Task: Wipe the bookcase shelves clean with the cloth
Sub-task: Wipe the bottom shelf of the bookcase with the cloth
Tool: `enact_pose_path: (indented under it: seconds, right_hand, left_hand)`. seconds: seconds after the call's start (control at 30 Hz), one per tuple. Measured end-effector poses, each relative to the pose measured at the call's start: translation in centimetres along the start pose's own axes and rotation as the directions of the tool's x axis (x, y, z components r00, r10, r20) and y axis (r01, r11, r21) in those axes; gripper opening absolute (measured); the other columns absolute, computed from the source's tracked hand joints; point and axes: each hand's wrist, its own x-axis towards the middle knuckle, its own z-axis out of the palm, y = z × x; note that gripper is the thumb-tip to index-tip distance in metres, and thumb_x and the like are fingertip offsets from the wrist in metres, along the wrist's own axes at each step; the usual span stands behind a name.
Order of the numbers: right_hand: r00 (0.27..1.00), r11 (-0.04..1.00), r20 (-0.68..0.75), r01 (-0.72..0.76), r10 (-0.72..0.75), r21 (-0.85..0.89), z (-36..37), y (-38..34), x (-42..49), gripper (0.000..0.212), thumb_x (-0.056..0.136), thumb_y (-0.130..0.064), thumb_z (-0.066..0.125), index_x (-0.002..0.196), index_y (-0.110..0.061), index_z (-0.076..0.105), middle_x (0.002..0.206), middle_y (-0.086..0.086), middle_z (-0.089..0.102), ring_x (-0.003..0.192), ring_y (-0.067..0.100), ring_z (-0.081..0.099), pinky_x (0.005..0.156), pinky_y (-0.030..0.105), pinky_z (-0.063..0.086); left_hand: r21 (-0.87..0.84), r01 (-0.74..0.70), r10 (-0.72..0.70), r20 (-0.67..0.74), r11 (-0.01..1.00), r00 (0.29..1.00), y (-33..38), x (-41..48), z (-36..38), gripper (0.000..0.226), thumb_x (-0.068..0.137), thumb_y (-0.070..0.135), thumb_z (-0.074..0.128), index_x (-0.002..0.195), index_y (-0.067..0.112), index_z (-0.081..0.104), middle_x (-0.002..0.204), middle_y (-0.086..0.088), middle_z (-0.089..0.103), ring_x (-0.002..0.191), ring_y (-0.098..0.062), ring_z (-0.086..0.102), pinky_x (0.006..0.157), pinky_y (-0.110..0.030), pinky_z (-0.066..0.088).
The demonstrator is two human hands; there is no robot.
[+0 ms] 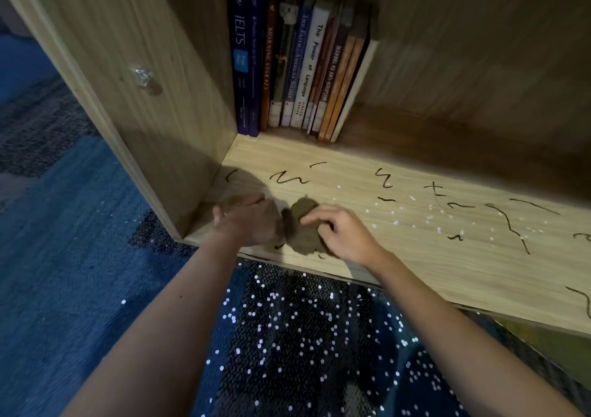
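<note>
A crumpled brown cloth [303,224] lies on the light wooden shelf [399,250] near its front left corner. My right hand [345,231] grips the cloth from the right, fingers curled over it. My left hand [249,218] rests on the shelf just left of the cloth and touches its edge, fingers bent; whether it holds the cloth I cannot tell. Several black squiggly marks [383,180] and small white specks are scattered over the shelf to the right and behind the cloth.
A row of upright books [303,65] stands at the back left of the shelf. The bookcase's left side panel [134,97] carries a clear knob [141,76]. Blue carpet [64,256] lies to the left; dark sequinned fabric [303,352] is below the shelf's front edge.
</note>
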Motion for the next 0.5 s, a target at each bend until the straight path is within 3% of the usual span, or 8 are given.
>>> enact_pose_path:
  seconds: [0.07,0.13,0.2,0.23,0.3,0.37,0.5]
  right_hand:
    - [0.993,0.998,0.114,-0.049,0.044,0.039,-0.3,-0.9,-2.8,0.037,0.087,0.002,0.042,0.104,-0.017,0.069,0.115,-0.004,0.060,0.107,0.018,0.054,0.097,0.036,0.043]
    - [0.969,0.984,0.231,-0.124,0.092,0.129,-1.0,-1.8,-5.0,0.036,0.089,0.000,0.042,0.099,-0.021,0.069,0.113,-0.006,0.058,0.089,0.015,0.061,0.075,0.032,0.052]
    - [0.949,0.966,0.286,-0.189,0.134,0.175,-1.6,-2.4,-6.1,0.036,0.091,-0.001,0.042,0.094,-0.025,0.069,0.102,-0.006,0.059,0.056,0.004,0.057,0.046,0.019,0.043]
    - [0.949,0.951,0.269,-0.224,0.162,0.216,-1.9,-2.6,-6.4,0.036,0.091,-0.001,0.043,0.091,-0.027,0.068,0.096,-0.008,0.060,0.043,0.004,0.048,0.038,0.015,0.034]
    - [0.965,0.906,0.127,-0.260,0.230,0.334,-2.1,-2.9,-6.8,0.039,0.091,-0.001,0.043,0.086,-0.031,0.067,0.099,-0.007,0.063,0.041,0.003,0.045,0.036,0.013,0.032]
    - [0.963,0.883,-0.021,-0.236,0.267,0.406,-1.9,-3.1,-7.3,0.039,0.091,0.001,0.043,0.086,-0.029,0.067,0.111,-0.001,0.064,0.053,0.003,0.053,0.040,0.010,0.037]
    - [0.961,0.891,-0.054,-0.229,0.270,0.391,-0.4,-3.7,-8.4,0.036,0.090,0.004,0.042,0.093,-0.020,0.069,0.100,-0.002,0.063,0.050,-0.009,0.053,0.044,0.007,0.038]
  left_hand:
    - [-0.010,-0.003,0.003,0.006,1.000,1.000,-0.2,0.1,0.3,0.055,0.091,0.043,0.042,0.142,0.027,0.028,0.156,0.007,0.015,0.144,-0.026,0.016,0.107,-0.068,0.006]
    - [-0.015,0.018,-0.019,-0.008,1.000,1.000,-0.3,0.1,0.5,0.062,0.091,0.041,0.044,0.147,0.030,0.019,0.157,0.004,0.014,0.143,-0.029,0.018,0.110,-0.064,0.005]
    - [-0.070,0.040,-0.042,-0.033,0.997,0.999,-0.5,0.2,0.7,0.063,0.091,0.033,0.044,0.148,0.031,0.017,0.157,0.005,0.014,0.143,-0.029,0.016,0.113,-0.060,0.004]
    - [-0.116,0.025,-0.030,-0.043,0.993,0.999,-0.5,0.2,0.7,0.060,0.090,0.033,0.043,0.147,0.031,0.022,0.156,0.006,0.016,0.143,-0.027,0.015,0.113,-0.059,0.005]
    - [-0.215,-0.036,0.020,-0.075,0.976,0.997,-0.8,0.2,1.1,0.053,0.085,0.037,0.038,0.137,0.035,0.036,0.153,0.007,0.025,0.142,-0.023,0.020,0.115,-0.056,0.010]
    - [-0.206,-0.075,0.056,-0.095,0.976,0.994,-0.7,-0.8,1.4,0.038,0.089,0.031,0.037,0.127,0.036,0.043,0.148,0.005,0.033,0.140,-0.022,0.023,0.115,-0.051,0.014]
    - [-0.197,-0.123,0.083,-0.201,0.973,0.976,-1.1,-2.7,2.0,0.045,0.093,0.018,0.044,0.136,0.029,0.043,0.150,0.000,0.030,0.144,-0.023,0.014,0.115,-0.054,0.014]
